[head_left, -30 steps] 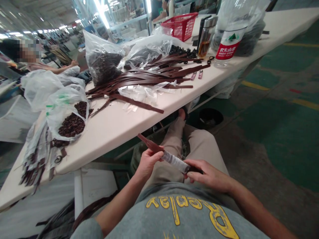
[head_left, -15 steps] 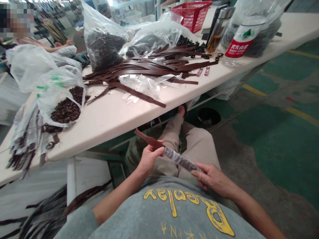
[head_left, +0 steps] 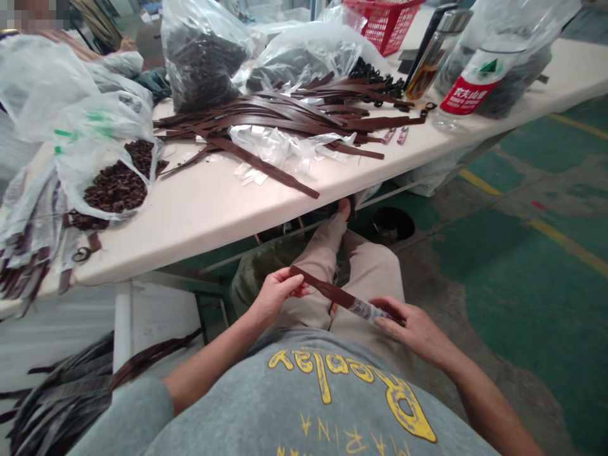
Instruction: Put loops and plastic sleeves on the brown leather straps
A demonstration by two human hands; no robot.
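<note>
Brown strap [head_left: 327, 289] has plastic wrapping [head_left: 363, 308]; a bag [head_left: 83, 123] holds brown pieces [head_left: 116, 183].

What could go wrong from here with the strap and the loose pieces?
The brown strap might slip and drop, since it is held over the lap, with the left hand only at its tip. Its plastic wrapping looks crumpled beside the right hand, so it could snag or tear. The small brown pieces might spill if the open plastic bag on the table were bumped.
</note>
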